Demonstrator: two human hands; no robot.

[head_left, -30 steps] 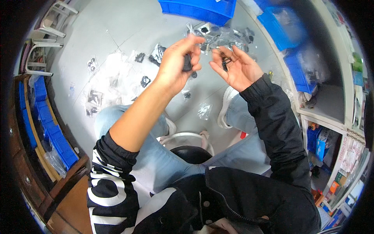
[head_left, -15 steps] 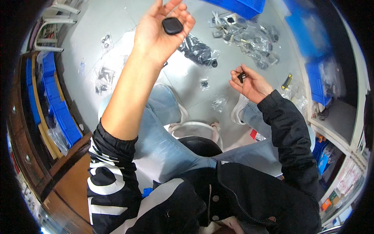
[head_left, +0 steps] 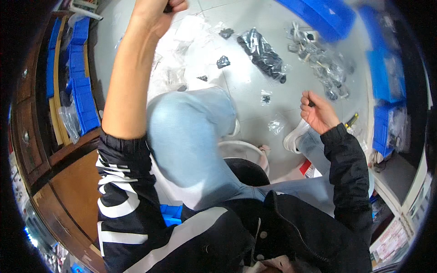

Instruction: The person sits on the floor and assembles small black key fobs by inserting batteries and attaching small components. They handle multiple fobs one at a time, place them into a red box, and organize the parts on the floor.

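At the top edge, partly cut off, my left hand [head_left: 157, 18] curls its fingers round a black rounded-square case [head_left: 168, 8], of which only a dark sliver shows. Further right and lower, my right hand [head_left: 319, 113] is closed with a small black piece [head_left: 311, 103] between thumb and fingers; its exact kind cannot be made out. Between the hands, on the grey floor, lies a long clear bag of black parts [head_left: 261, 53]. Small bags with dark contents [head_left: 223, 62] lie to its left, and a tiny packet [head_left: 265, 98] lies below it.
Bagged cables and grey parts [head_left: 325, 63] are heaped at the right, below a large blue bin [head_left: 321, 20]. Blue trays [head_left: 84, 107] line the wooden cabinet on the left. A white round bin [head_left: 243, 148] stands between my legs. A yellow cutter [head_left: 351, 120] lies right.
My left hand has moved up and left, and its fingers have closed over the black case. My right hand's fingers have curled in more around the small piece. The whole view has shifted.
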